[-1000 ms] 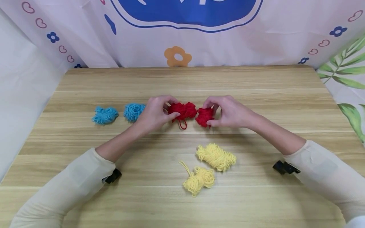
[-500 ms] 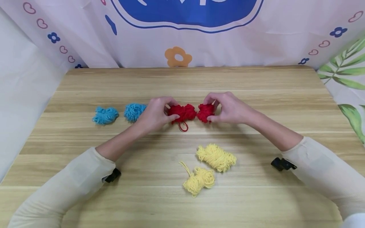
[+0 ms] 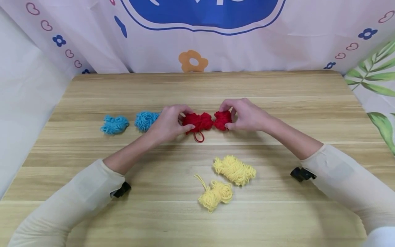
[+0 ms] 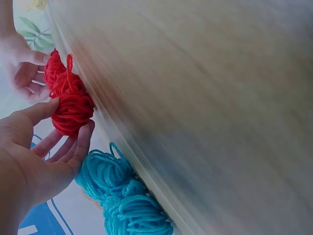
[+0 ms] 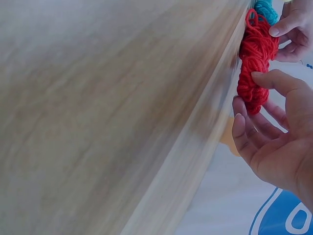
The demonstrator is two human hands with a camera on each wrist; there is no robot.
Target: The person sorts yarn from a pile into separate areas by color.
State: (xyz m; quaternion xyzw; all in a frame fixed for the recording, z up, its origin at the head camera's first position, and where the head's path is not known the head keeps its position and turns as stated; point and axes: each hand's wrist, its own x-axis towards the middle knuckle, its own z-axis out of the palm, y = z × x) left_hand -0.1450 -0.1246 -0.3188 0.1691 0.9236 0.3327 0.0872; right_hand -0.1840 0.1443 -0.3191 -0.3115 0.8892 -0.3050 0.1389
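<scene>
In the head view, two red yarn bundles lie end to end near the middle of the table. My left hand [image 3: 171, 123] grips the left red yarn bundle [image 3: 202, 121] between thumb and fingers; a small loop hangs from its near side. The right red yarn bundle [image 3: 222, 120] is pinched at its outer end by my right hand [image 3: 247, 115]. Their facing ends nearly touch or touch; I cannot tell which. The right wrist view shows my right thumb and fingertips around the red yarn [image 5: 254, 81]. Fingers hide each bundle's outer end.
Left of my left hand lie two blue yarn bundles, one [image 3: 114, 125] apart and one [image 3: 146, 120] partly behind the hand. Nearer the front are two yellow yarn bundles, the upper [image 3: 234, 170] and the lower [image 3: 216, 195]. A printed cloth [image 3: 247, 51] hangs behind the wooden table [image 3: 154, 223].
My right hand has shifted slightly away toward the table's back with the right red yarn bundle, bringing it into line with the left one. My left hand has hardly moved.
</scene>
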